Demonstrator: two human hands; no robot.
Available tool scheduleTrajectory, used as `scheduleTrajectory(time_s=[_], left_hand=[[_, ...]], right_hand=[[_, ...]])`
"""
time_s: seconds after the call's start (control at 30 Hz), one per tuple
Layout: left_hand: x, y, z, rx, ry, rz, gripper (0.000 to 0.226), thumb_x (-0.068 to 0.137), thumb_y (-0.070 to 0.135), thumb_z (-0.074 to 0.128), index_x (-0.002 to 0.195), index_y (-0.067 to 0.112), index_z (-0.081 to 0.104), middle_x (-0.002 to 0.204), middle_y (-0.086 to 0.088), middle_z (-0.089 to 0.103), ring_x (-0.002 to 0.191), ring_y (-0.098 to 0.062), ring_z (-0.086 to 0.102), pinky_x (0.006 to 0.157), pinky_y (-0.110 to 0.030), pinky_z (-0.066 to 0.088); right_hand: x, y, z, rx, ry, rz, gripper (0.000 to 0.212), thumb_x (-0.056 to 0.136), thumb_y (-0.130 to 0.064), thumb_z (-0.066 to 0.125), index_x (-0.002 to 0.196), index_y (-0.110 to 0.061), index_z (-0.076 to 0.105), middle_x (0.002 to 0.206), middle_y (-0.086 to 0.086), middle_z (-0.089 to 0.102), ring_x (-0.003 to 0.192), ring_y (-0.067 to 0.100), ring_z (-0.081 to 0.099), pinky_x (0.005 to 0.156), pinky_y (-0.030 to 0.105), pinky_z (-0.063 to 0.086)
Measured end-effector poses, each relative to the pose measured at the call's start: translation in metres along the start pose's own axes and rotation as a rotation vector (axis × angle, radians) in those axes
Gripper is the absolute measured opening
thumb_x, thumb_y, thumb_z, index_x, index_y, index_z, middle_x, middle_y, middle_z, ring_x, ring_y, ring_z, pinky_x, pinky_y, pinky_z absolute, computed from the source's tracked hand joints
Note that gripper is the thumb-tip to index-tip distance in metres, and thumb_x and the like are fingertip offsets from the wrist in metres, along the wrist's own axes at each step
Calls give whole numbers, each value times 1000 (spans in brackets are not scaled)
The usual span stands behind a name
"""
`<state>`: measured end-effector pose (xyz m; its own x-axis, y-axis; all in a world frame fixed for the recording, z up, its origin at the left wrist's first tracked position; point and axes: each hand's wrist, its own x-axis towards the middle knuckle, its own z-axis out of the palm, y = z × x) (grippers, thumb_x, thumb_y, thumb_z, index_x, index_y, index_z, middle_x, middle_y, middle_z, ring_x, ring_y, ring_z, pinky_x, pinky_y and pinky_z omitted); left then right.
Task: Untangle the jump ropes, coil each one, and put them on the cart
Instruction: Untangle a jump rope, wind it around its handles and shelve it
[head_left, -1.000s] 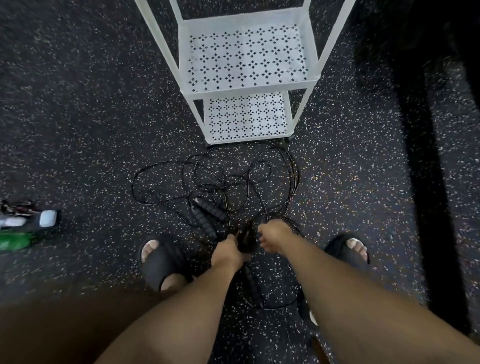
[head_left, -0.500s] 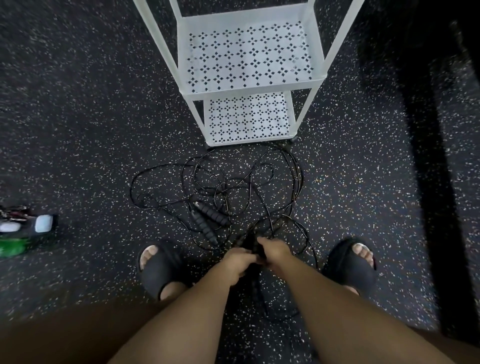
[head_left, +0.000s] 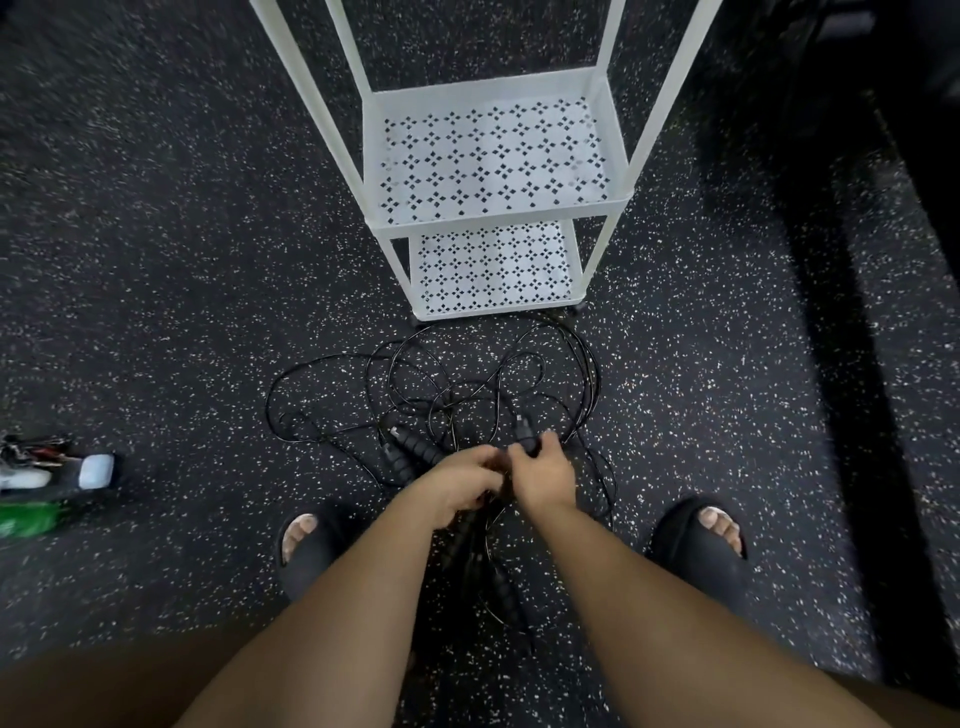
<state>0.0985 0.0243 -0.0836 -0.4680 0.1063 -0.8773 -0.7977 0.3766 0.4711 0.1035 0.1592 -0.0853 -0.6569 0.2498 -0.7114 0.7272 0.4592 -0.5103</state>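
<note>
Right hand (head_left: 543, 475): head view, clamped round a black handle (head_left: 524, 437). Left hand (head_left: 457, 483): curled on cord, just beside at 9 o'clock. Jump ropes (head_left: 467, 395): tangled on floor, 12 o'clock from hands. Cart (head_left: 498, 213): beyond, 12 o'clock, no rope aboard. Untangling apparently just starting; coiling and loading remain.

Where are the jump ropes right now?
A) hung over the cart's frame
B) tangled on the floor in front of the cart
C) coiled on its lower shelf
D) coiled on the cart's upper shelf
B: the jump ropes lie in a tangled heap on the speckled floor in front of the white cart, whose two visible shelves hold nothing, while the left hand and right hand grip parts of them.
</note>
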Motion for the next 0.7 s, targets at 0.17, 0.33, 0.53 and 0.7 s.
scheduleTrajectory(time_s=[0.17,0.33,0.53,0.7], left_hand=[[-1,33,-18,-11,218,276,85,86,-19,55,140,46,57,147,12,48,134,-10,51,80,-16,50],[-3,61,-23,173,163,419,71,84,-20,51,122,34,76,151,15,53,129,-5,54,75,7,37],[-4,59,-29,21,145,244,18,97,31,71,113,36,74,120,14,69,110,-11,62,89,-30,43],[-2,30,-32,-267,54,108,19,109,32,57,98,19,64,110,-4,81,108,-22,75,98,-42,46]], right_hand=[[-1,-15,-27,50,-126,-114,19,98,-37,61,94,-19,59,89,1,69,84,22,64,68,32,44],[12,-36,-55,-1,-367,-186,23,92,-33,69,108,-17,70,79,0,69,67,19,63,69,34,49],[27,-62,-85,49,-481,-174,17,88,-17,72,104,-11,71,68,0,62,53,15,52,51,29,43],[35,-67,-92,685,-324,-29,29,89,-14,83,109,-9,63,67,0,59,52,14,46,53,29,41]])
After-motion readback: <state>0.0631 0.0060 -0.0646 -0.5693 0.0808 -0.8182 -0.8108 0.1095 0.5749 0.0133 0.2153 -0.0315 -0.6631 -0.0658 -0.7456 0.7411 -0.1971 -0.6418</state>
